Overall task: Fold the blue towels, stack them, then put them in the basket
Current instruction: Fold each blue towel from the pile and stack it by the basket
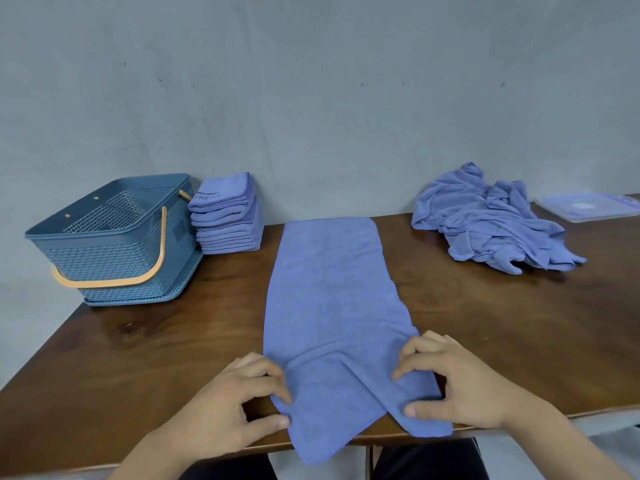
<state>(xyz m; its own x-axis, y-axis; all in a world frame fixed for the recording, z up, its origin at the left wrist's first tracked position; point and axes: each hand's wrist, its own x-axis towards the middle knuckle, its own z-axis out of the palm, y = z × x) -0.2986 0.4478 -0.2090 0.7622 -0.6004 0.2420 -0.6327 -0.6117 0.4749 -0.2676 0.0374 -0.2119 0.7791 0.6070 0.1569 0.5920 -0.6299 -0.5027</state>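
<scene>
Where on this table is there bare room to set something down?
Bare wood lies between the basket and the spread towel, in front of the folded stack. More lies right of that towel, nearer than the crumpled pile. Crowded: the near edge, where the left hand and right hand pinch the towel.

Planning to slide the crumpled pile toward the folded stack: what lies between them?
Head view: only the long flat towel lies between the folded stack and the crumpled pile; the rest is bare table.
</scene>
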